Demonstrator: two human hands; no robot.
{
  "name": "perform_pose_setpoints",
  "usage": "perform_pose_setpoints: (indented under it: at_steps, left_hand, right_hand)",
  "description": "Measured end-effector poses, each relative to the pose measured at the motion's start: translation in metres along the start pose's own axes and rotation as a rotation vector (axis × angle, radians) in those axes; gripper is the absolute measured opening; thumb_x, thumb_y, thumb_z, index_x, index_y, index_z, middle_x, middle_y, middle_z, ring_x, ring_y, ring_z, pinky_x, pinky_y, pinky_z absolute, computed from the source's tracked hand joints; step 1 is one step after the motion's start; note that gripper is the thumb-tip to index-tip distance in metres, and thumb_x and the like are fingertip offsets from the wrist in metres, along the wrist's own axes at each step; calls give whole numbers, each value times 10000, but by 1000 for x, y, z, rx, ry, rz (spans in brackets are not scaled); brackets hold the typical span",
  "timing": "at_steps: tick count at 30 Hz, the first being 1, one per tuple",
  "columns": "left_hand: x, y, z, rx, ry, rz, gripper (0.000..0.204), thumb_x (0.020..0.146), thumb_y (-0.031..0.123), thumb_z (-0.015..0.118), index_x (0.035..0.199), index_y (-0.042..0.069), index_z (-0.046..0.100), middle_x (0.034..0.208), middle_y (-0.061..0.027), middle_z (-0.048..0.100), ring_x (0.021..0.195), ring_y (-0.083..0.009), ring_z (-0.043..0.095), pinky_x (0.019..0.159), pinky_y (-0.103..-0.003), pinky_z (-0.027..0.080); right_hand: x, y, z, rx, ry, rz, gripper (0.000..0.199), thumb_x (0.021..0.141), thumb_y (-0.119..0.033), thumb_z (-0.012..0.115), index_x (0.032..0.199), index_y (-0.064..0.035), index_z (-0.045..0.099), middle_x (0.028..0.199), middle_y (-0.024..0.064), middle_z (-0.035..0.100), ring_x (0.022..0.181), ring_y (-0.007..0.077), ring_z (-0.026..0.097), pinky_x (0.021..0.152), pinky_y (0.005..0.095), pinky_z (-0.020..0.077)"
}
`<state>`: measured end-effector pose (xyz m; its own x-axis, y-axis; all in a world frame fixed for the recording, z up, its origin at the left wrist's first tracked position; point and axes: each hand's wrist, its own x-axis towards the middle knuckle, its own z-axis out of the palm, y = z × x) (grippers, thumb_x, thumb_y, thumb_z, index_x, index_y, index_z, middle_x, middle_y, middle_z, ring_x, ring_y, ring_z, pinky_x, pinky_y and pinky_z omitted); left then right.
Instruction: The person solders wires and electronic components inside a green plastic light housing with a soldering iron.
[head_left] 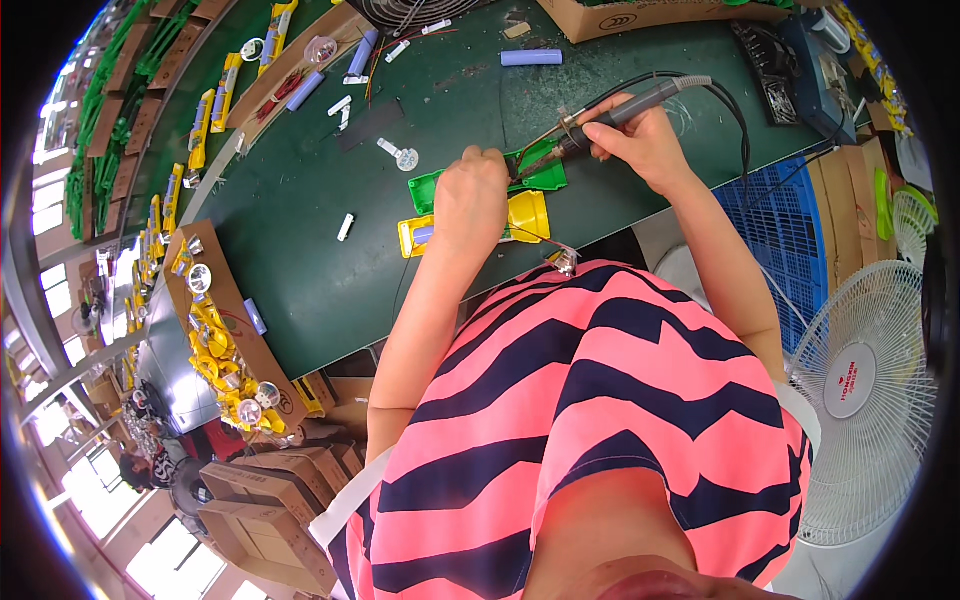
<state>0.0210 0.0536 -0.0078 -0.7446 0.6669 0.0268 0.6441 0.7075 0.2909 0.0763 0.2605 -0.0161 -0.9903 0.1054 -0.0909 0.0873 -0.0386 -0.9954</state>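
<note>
My right hand [640, 140] grips a soldering iron [632, 108] by its dark grey handle, fingers wrapped round it. The iron's tip points left, over a green plastic half-shell [546, 178] on the bench. My left hand [470, 200] is closed above the left part of that shell; whatever its fingertips hold is hidden. Just nearer to me, partly under my left wrist, lies a yellow half-shell [530, 216] with a purple battery cell [424, 236] in it. Thin wires run from it to a small shiny lamp head [566, 262] at the bench edge.
On the green bench [300, 220] lie a loose purple cell [531, 58], a round clear part with a white tab [406, 158] and small white pieces. A cardboard box [262, 350] holds yellow lamp parts at left. A fan [850, 390] and blue crate [775, 230] stand right.
</note>
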Motion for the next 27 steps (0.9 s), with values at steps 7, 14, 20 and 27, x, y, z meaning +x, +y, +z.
perform_pose_setpoints:
  at_steps: [7,14,20,27]
  left_hand:
    - [0,0,0,-15,2,-5,78,703,79,600,726,13,565,726,-148,546,669,-322,564,609,-384,444]
    - [0,1,-1,-22,5,-16,76,701,77,604,730,18,566,726,-140,541,665,-319,563,609,-385,441]
    - [-2,2,0,-18,-3,-12,65,700,76,600,721,20,574,728,-141,547,662,-317,565,609,-383,445]
    - [2,4,-1,-3,7,11,55,691,61,576,706,9,566,727,-150,553,655,-309,577,599,-369,463]
  right_hand:
    - [2,10,1,43,-5,-14,173,755,-121,635,866,4,590,693,27,579,586,77,548,527,200,452]
    - [0,12,3,58,33,-34,152,749,-87,637,855,11,588,689,31,575,578,76,545,523,200,448]
    - [-16,2,0,86,128,-131,151,756,-68,627,863,27,583,712,52,571,581,97,558,522,211,456]
    - [-57,6,35,-20,249,-288,187,801,-36,579,976,25,547,843,109,592,664,149,616,580,230,496]
